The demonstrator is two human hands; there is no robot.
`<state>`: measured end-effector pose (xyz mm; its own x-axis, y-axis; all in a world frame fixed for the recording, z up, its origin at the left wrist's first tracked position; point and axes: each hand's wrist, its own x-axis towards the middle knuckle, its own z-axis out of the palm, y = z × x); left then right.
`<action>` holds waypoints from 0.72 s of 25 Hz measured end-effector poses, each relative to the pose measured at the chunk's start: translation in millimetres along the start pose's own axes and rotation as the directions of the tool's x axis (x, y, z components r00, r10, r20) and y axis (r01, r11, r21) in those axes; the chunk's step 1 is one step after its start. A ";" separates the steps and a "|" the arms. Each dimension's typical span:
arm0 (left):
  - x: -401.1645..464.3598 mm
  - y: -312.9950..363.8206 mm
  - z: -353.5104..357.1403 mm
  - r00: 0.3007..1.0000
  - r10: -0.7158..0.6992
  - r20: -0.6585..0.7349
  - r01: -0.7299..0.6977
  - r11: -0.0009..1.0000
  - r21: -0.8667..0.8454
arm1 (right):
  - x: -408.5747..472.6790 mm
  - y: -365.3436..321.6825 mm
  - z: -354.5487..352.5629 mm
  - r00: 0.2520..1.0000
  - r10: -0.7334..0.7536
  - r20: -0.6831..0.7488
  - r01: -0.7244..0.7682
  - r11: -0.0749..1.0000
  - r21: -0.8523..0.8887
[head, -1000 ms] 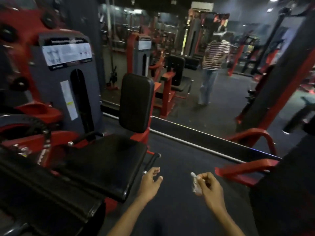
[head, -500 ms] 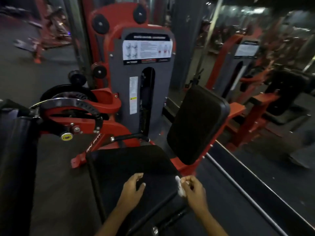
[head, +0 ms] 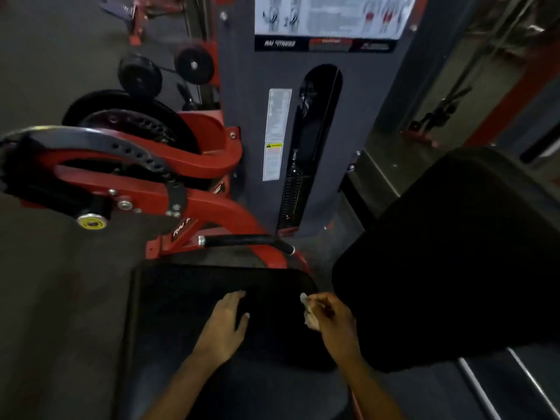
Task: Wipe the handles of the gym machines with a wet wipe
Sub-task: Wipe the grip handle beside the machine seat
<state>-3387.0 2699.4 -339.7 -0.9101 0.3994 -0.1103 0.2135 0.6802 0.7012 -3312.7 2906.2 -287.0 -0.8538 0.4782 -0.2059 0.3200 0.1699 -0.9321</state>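
Holding our hands above the black padded machine seat (head: 188, 301).
Our right hand (head: 331, 324) pinches a crumpled white wet wipe (head: 309, 313); our left hand (head: 225, 321) hovers, grip spread.

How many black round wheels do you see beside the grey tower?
2: a larger black round wheel at upper left, and a smaller black round wheel just right of it, next to the grey metal tower. Others may be hidden.

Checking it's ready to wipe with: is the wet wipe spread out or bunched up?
Bunched up: the wet wipe is a small crumpled wad pinched in the right hand.
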 end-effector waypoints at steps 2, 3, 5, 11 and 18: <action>49.6 -15.2 22.7 1.000 0.020 -0.010 -0.019 0.993 0.117 | 61.0 26.3 11.6 1.000 0.030 0.006 -0.030 0.999 -0.019; 72.0 -23.9 31.9 0.999 0.034 -0.024 -0.030 0.986 0.163 | 87.1 38.5 18.2 0.999 0.048 -0.009 -0.048 0.999 -0.018; 110.4 -42.2 48.4 0.997 0.047 -0.057 -0.031 0.966 0.258 | 134.8 64.9 33.2 0.998 0.065 -0.002 -0.065 0.998 -0.015; 157.9 -98.1 72.7 0.993 0.046 -0.106 0.015 0.857 0.515 | 213.9 112.1 72.5 0.993 0.018 0.115 -0.013 0.999 -0.045; 166.1 -115.3 99.0 0.999 -0.014 -0.032 0.031 0.761 0.648 | 250.4 154.8 83.2 0.988 -0.050 0.145 0.068 0.990 -0.122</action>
<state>-3527.7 2748.1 -508.6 -0.9238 0.3701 -0.0979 0.3641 0.9284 0.0742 -3511.1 2980.5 -507.6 -0.9192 0.3390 -0.2002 0.3090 0.3061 -0.9005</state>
